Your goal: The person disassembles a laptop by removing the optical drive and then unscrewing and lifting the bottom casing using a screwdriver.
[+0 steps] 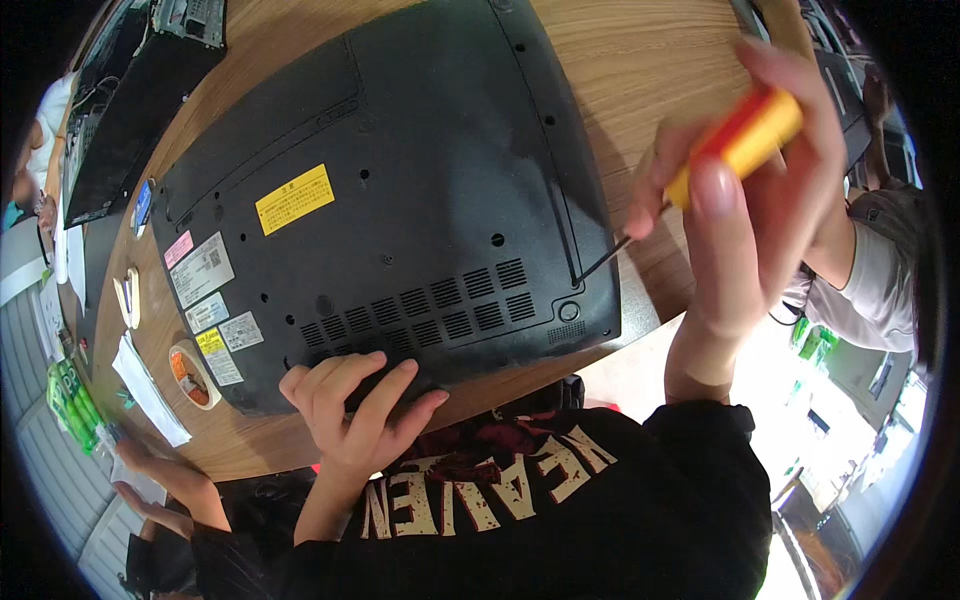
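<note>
A black laptop (430, 180) lies upside down on the wooden table, with vents, screw holes and several stickers on its underside. My right hand (740, 190) is closed round the red and yellow handle of a screwdriver (745, 145). Its thin shaft slants down to the left, the tip at a screw hole near the laptop's near right corner. Whether a screw sits there is too small to tell. Over the laptop's near edge lies my left hand (355, 405), fingers stretched and apart, resting on the casing beside the vents.
To the left of the laptop are a small round tub (195, 375) with orange bits inside, a stapler (130, 298) and white papers (150, 390). Another black device (145, 95) stands at the far left. Other people's hands (165, 490) show at lower left; a person's sleeve (880, 265) at right.
</note>
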The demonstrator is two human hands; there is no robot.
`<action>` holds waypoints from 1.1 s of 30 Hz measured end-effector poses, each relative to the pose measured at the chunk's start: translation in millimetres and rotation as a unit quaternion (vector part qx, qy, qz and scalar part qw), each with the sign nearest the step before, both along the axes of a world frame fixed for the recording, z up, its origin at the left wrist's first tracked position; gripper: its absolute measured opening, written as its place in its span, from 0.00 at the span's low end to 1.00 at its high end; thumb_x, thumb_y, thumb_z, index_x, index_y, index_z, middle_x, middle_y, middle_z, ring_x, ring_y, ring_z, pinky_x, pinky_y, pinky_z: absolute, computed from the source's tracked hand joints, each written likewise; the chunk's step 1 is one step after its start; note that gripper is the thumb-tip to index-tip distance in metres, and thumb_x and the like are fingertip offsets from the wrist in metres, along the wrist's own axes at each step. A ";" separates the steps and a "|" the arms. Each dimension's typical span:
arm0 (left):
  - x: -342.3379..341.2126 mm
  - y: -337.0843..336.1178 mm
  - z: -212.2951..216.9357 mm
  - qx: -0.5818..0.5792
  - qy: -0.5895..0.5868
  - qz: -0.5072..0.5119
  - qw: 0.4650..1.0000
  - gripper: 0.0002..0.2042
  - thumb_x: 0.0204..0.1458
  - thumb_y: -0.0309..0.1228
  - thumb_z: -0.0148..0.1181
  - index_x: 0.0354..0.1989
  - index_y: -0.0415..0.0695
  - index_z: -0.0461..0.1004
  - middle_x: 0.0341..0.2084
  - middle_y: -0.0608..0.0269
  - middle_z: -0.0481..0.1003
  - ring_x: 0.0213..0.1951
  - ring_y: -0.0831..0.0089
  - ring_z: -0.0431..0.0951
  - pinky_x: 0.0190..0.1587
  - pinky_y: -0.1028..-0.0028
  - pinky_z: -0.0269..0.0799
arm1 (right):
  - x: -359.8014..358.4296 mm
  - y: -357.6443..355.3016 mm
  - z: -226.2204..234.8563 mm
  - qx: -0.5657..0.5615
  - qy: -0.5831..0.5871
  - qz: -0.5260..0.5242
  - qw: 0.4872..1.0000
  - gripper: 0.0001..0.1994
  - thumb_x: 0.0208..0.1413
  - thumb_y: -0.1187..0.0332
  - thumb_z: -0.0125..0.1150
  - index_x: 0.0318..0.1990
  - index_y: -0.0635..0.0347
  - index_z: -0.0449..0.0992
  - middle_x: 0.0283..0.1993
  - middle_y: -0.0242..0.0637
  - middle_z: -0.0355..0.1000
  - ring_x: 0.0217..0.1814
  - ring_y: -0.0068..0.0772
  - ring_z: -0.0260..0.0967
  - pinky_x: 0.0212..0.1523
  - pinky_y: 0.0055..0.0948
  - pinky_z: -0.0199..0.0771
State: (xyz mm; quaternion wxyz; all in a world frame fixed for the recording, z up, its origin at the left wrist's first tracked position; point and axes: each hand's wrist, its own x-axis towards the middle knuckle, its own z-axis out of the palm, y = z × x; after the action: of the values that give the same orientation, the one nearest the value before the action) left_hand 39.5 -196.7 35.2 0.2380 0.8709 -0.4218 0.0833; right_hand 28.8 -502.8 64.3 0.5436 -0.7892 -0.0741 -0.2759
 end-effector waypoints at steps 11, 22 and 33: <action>-1.8 6.5 -12.0 -0.003 -0.055 0.003 0.998 0.18 0.40 0.48 0.72 0.39 0.59 0.78 0.40 0.76 0.69 0.38 0.77 0.68 0.46 0.67 0.53 | 21.5 -11.4 -22.9 0.182 0.111 -0.090 0.973 0.21 0.64 0.71 0.47 0.63 0.62 0.56 0.30 0.38 0.68 0.23 0.27 0.72 0.22 0.19 0.73; -1.6 14.1 -13.1 -0.026 -0.052 -0.020 0.998 0.13 0.42 0.45 0.71 0.37 0.60 0.81 0.38 0.81 0.71 0.38 0.81 0.69 0.47 0.68 0.52 | -0.8 -1.6 25.7 -0.087 0.091 0.205 0.971 0.20 0.62 0.60 0.54 0.51 0.69 0.60 0.37 0.54 0.73 0.32 0.36 0.77 0.30 0.27 0.81; 0.2 17.0 -13.2 -0.055 -0.027 -0.031 0.998 0.12 0.42 0.41 0.71 0.36 0.57 0.81 0.37 0.81 0.74 0.38 0.81 0.69 0.45 0.69 0.53 | -17.5 31.9 1.6 -0.155 -0.149 0.195 0.957 0.26 0.61 0.75 0.49 0.62 0.40 0.48 0.42 0.50 0.65 0.31 0.43 0.75 0.22 0.25 0.80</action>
State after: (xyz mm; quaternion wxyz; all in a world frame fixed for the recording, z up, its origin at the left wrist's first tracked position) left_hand 39.7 -179.7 22.0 0.2763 0.8404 -0.4501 0.1221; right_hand 11.3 -470.8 65.8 0.4404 -0.7841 -0.3484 -0.2642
